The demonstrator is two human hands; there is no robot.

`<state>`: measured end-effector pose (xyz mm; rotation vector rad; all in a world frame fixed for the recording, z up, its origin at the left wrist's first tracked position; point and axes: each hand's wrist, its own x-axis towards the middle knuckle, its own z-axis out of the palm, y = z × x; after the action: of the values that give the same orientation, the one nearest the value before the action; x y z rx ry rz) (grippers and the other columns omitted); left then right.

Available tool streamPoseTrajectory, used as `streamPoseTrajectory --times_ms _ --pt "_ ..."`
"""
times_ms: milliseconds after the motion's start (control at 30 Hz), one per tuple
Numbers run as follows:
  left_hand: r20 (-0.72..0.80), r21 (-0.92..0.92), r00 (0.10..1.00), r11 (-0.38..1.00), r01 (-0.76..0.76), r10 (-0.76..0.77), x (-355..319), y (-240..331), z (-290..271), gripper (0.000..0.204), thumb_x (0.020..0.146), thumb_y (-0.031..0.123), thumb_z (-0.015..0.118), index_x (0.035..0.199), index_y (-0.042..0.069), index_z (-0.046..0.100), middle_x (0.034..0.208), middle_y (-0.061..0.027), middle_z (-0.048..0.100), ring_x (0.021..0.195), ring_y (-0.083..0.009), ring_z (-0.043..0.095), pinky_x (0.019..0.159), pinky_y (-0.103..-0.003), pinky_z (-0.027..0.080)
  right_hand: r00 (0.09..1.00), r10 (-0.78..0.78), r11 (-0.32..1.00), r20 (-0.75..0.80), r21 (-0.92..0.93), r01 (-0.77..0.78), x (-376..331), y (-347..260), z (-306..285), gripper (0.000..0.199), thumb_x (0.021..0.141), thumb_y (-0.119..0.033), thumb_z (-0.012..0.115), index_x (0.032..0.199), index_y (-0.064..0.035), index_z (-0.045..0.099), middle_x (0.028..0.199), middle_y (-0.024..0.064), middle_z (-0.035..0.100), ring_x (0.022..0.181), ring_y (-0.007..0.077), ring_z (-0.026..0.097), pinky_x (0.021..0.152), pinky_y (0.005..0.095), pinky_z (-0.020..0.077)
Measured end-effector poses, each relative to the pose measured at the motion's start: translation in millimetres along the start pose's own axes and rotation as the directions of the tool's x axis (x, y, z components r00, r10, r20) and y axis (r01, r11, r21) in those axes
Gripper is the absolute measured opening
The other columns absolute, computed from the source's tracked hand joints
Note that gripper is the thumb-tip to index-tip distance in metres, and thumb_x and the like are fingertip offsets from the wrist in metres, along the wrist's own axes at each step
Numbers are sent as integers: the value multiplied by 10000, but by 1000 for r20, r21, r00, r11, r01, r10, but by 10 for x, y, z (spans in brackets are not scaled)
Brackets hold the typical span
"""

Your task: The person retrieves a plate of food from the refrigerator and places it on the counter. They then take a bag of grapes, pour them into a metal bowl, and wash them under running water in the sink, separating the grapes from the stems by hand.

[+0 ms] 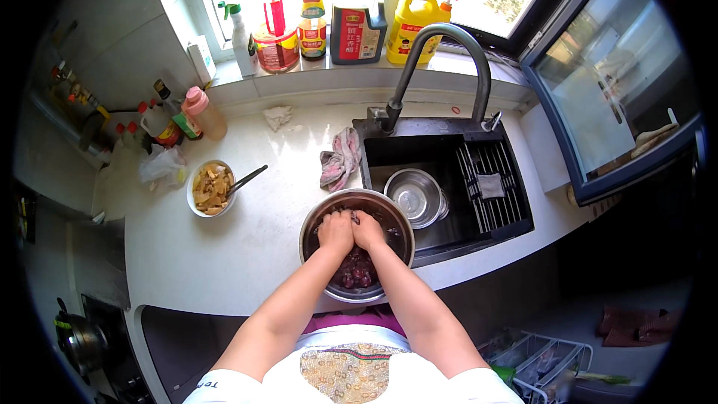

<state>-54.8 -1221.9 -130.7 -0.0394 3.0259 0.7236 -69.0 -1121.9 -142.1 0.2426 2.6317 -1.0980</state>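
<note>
A wide steel bowl [306, 265] stands at the counter's front edge, beside the sink. Dark red round fruit that look like grapes [357, 273] lie inside in dark liquid. Both hands reach into the far half of the bowl and touch each other. My left hand [336, 231] has its fingers curled in. My right hand [367, 230] is closed against it, fingers bent toward the left one. A small dark bit shows between them, but what they grip is mostly hidden.
Right of the bowl, the black sink [449, 243] holds a steel pot [413, 196] and a rack [505, 202], under a curved tap [449, 30]. A crumpled cloth [341, 158] lies behind. Leftward stands a food bowl [193, 206] with a dark-handled utensil [250, 176]. Bottles [313, 19] line the sill.
</note>
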Motion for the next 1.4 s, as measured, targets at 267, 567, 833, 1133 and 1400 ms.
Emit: streamPoseTrajectory --times_ms 267,567,833,1133,1400 --pt "291 -608 955 782 136 60 59 -345 -168 340 690 170 754 1016 105 682 893 -116 685 840 -262 659 764 -343 514 879 -8 553 476 735 -393 -152 142 -406 205 876 -114 603 1061 -30 633 849 8 635 722 87 560 670 215 449" --pt "194 -540 969 842 -23 150 21 -324 -161 289 722 235 740 965 85 698 889 -152 671 841 -308 646 772 -376 499 950 105 597 294 745 -296 -126 183 -195 215 896 -227 603 944 -26 663 804 18 643 716 87 568 663 234 447" --pt "169 -543 984 839 44 58 -9 -231 -270 282 695 171 752 937 66 652 822 -119 683 771 -252 667 713 -354 516 986 126 706 104 689 -163 -165 100 -131 242 838 -222 680 924 4 668 813 33 653 712 85 576 657 235 459" --pt "101 -493 986 867 -68 135 -52 -217 -241 309 696 179 767 961 52 671 862 -137 681 787 -276 665 722 -358 519 992 8 732 130 675 -94 -129 234 -59 246 917 -205 563 890 15 669 790 31 658 688 91 579 654 237 459" --pt "-84 -397 961 875 -276 265 -72 -203 -204 265 680 154 744 928 82 685 879 -130 669 840 -309 630 757 -397 500 963 87 625 253 739 -251 -143 130 -214 229 910 -211 572 931 -8 674 823 37 660 709 89 579 653 241 463"
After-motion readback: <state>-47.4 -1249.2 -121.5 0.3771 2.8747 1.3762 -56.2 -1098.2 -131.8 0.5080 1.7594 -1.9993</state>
